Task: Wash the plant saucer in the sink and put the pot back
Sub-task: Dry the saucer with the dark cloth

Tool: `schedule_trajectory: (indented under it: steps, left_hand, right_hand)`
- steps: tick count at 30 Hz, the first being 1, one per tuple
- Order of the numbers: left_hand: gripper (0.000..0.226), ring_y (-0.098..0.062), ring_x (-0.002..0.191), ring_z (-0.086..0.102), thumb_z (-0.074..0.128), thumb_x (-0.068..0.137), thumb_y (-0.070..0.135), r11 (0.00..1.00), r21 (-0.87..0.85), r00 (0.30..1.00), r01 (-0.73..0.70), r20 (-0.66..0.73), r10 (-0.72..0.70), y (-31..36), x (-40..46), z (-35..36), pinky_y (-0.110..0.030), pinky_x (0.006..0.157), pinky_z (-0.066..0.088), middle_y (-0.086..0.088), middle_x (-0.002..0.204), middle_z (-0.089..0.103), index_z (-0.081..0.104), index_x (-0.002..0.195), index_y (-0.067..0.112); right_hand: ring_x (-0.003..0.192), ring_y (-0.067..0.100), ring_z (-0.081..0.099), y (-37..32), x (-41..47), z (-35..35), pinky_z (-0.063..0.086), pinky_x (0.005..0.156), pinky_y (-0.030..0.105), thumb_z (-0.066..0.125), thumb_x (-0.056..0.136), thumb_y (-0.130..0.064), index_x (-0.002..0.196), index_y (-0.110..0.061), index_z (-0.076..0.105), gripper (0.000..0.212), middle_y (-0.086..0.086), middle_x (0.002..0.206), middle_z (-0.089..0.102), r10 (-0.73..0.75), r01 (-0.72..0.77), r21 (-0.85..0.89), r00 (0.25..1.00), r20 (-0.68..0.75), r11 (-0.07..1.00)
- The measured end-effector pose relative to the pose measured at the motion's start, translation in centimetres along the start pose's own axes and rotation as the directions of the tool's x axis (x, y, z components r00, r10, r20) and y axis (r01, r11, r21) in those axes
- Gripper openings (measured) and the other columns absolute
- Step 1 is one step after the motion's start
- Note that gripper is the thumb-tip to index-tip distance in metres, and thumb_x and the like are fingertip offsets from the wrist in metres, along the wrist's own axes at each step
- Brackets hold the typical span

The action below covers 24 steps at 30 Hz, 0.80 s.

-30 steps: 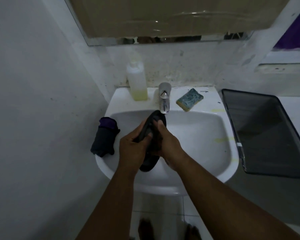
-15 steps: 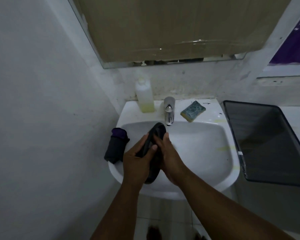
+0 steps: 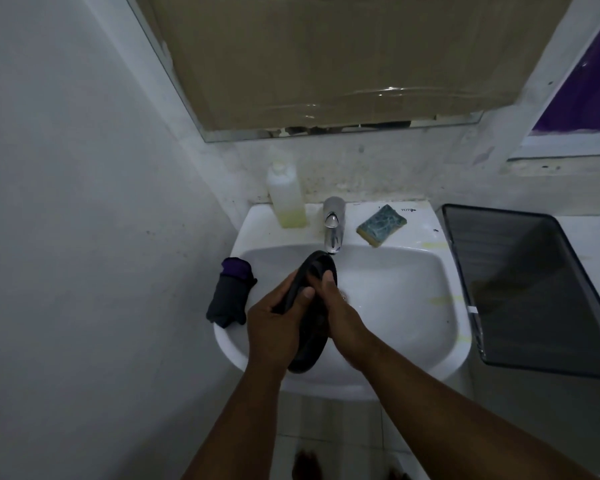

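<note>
White sink [image 3: 413,327] below the tap [image 3: 334,226]: the black saucer [image 3: 314,271] is held on edge over the basin. Left hand [image 3: 274,327] fingers clamp its rim; right hand [image 3: 340,313] fingers press flat against its face.

Soap bottle [image 3: 287,195] left of tap [image 3: 334,223], sponge [image 3: 381,225] right, dark tray [image 3: 534,289] beside basin, covered mirror [image 3: 343,64]
</note>
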<state>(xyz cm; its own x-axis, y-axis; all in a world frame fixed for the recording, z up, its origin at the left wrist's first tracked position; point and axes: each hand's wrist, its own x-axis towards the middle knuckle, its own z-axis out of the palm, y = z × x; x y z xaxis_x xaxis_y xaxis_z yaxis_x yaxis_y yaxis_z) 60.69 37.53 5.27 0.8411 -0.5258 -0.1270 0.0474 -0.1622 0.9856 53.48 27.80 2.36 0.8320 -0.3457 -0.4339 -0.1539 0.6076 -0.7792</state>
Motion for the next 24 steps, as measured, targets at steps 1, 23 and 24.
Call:
schedule_trajectory:
  steps: [1,23,24]
  left_hand:
    - [0.034,0.002,0.103,0.071,0.074,0.092,0.017,1.000,-0.003,1.000,0.000,-0.004,0.000,0.0,0.0,0.0,-0.015,0.088,0.055,0.026,0.105,0.076,0.071,0.114,0.043]
    - [0.027,0.006,0.105,0.066,0.076,0.091,0.031,0.999,0.048,0.951,0.007,-0.310,0.008,-0.1,-1.2,-1.5,-0.012,0.087,0.053,0.022,0.111,0.072,0.072,0.116,0.039]
    - [0.026,0.005,0.105,0.067,0.075,0.091,0.032,1.000,0.028,0.933,-0.008,-0.361,0.018,0.2,-1.2,-2.1,-0.016,0.088,0.055,0.022,0.110,0.072,0.072,0.116,0.039]
  right_hand:
    - [0.078,-0.012,0.070,-0.4,-0.4,0.3,0.051,0.065,0.007,0.024,0.109,-0.047,0.111,-0.030,0.064,0.044,-0.020,0.091,0.071,-0.018,0.018,-0.009,1.000,0.005,1.000]
    - [0.130,0.007,0.057,1.0,0.2,1.0,0.045,0.112,0.035,0.036,0.100,-0.067,0.139,-0.035,0.061,0.056,-0.009,0.138,0.064,-0.163,0.186,-0.350,0.982,0.093,0.918]
    - [0.131,0.006,0.057,1.2,0.5,1.3,0.045,0.112,0.036,0.036,0.097,-0.072,0.138,-0.039,0.061,0.058,-0.011,0.139,0.063,-0.176,0.193,-0.367,0.981,0.078,0.910]
